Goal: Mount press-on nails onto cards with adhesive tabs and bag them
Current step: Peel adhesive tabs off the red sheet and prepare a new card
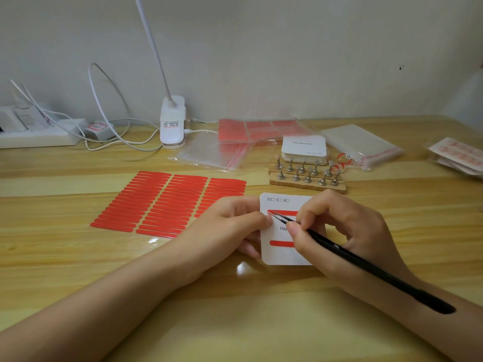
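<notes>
My left hand (pixel 235 220) pins the white card (pixel 281 254) flat on the wooden table (pixel 78 257), thumb curled over its left edge and fingers tucked beneath that side. My right hand (pixel 347 231) pinches black tweezers (pixel 366 265) between thumb and forefinger; their tips meet at the left end of the upper red adhesive strip (pixel 285 212) on the card, right beside my left thumb. A second red strip (pixel 281 243) lies lower on the card. Printed along the top edge: "XS", "S", "M" with tick boxes; mid-card only "Ha" shows before my finger covers the rest.

Just left of the card, touching my left hand's knuckles, lies the sheet of red adhesive tabs (pixel 156 205) in three columns. Behind the card, a wooden stand (pixel 308 182) holds metal pegs, with a stack of cards (pixel 304 150) behind it, its print too small to read. Clear bags (pixel 214 152) lie beyond. The near table, below my forearms, is open room. A clip lamp (pixel 172 124) and power strip (pixel 39 138) sit by the wall
</notes>
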`<state>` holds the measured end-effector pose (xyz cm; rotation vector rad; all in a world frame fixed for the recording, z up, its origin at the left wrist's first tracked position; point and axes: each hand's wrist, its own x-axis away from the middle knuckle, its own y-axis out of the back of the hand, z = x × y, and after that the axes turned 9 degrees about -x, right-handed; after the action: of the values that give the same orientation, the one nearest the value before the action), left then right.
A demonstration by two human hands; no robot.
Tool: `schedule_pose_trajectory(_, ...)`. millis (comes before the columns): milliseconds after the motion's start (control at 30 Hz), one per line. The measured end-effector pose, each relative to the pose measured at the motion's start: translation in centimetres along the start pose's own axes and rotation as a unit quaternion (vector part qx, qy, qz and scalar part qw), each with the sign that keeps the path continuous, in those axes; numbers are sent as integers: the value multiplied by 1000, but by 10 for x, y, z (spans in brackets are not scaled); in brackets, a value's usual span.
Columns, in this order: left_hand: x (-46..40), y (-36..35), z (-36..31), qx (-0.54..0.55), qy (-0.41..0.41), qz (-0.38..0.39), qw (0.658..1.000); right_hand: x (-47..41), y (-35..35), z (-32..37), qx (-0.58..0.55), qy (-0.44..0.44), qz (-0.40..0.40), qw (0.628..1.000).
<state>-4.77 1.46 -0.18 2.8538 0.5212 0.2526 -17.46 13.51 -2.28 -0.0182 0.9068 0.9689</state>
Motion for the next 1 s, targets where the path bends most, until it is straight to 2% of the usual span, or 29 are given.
schedule_pose_trajectory(300, -1, 0, 1, 6, 1, -2, 1000, -2, 0, 0, 42, 48, 12, 998)
schedule_pose_trajectory(667, -1, 0, 1, 6, 1, -3, 1000, -2, 0, -1, 75, 56, 11, 996)
schedule_pose_trajectory(1000, -2, 0, 3, 18, -2, -10, 1000, -1, 1, -1, 35, 38, 15, 999)
